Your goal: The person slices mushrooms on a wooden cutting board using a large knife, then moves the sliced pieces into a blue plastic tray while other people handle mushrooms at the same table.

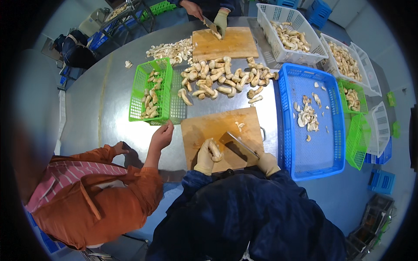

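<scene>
In my gloved left hand (205,159) is a whole mushroom (215,150), held over the near left part of a wooden cutting board (192,137). My right hand (268,163), gloved too, grips the handle of a cleaver (241,143). Its broad blade slants up and left above the board, apart from the mushroom. A few pale mushroom slices (240,126) lie on the board's far part. Beyond the board, a heap of whole mushrooms (212,76) is spread over the metal table (88,107).
A blue crate (285,130) with mushroom slices stands at right; a green basket (134,107) with mushrooms at left. Across the table, a co-worker's hands (220,23) cut on another board (225,45). An orange-sleeved person (107,195) stands close left. White crates (294,55) of mushrooms fill the far right.
</scene>
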A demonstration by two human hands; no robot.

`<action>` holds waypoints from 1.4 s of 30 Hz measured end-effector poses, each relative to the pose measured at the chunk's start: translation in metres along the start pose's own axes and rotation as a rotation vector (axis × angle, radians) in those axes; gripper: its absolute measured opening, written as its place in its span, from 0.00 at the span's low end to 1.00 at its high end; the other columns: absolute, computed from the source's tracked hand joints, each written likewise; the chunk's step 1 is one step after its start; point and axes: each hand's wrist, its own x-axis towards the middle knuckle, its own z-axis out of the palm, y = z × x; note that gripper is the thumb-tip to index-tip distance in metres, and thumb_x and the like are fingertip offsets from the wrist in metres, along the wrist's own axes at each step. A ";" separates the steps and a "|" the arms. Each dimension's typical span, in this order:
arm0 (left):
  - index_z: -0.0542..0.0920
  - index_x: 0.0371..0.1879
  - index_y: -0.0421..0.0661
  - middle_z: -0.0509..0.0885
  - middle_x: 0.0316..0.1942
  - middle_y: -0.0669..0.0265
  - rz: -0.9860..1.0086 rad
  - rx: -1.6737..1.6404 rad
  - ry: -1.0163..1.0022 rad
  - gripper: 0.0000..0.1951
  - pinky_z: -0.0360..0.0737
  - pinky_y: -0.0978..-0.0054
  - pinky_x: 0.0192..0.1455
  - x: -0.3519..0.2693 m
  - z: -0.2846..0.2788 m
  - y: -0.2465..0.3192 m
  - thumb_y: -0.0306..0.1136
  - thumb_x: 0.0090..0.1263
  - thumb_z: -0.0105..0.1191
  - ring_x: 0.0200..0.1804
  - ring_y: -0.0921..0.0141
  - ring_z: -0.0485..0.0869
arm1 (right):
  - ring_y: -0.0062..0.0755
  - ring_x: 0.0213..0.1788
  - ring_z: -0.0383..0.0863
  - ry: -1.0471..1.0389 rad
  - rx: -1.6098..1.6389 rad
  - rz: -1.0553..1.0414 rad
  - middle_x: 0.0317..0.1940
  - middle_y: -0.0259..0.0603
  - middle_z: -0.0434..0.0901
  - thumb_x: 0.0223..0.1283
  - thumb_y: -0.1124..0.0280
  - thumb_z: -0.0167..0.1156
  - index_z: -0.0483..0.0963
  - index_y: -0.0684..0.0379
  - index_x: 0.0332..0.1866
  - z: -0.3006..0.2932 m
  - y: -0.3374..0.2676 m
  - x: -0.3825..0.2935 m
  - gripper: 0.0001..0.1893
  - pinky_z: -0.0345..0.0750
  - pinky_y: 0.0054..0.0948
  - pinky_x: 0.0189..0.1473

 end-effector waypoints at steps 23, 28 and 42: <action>0.74 0.42 0.44 0.72 0.23 0.64 0.068 0.243 0.186 0.13 0.77 0.62 0.28 0.017 -0.012 -0.036 0.40 0.75 0.42 0.22 0.68 0.71 | 0.54 0.34 0.81 -0.022 0.007 0.032 0.28 0.53 0.80 0.57 0.62 0.52 0.77 0.47 0.48 -0.004 -0.005 0.004 0.14 0.76 0.46 0.39; 0.78 0.40 0.42 0.79 0.32 0.66 0.114 0.335 0.243 0.13 0.75 0.74 0.38 0.031 -0.018 -0.035 0.40 0.71 0.49 0.33 0.71 0.76 | 0.55 0.34 0.80 -0.031 0.001 0.034 0.28 0.52 0.80 0.58 0.61 0.52 0.77 0.46 0.48 -0.007 -0.006 0.005 0.14 0.76 0.46 0.38; 0.76 0.51 0.43 0.81 0.42 0.64 -0.051 0.271 0.155 0.20 0.76 0.74 0.46 0.046 -0.054 -0.030 0.45 0.67 0.54 0.42 0.70 0.80 | 0.55 0.36 0.81 -0.050 0.015 0.068 0.32 0.53 0.81 0.58 0.60 0.52 0.76 0.46 0.51 -0.007 -0.007 0.004 0.16 0.77 0.45 0.39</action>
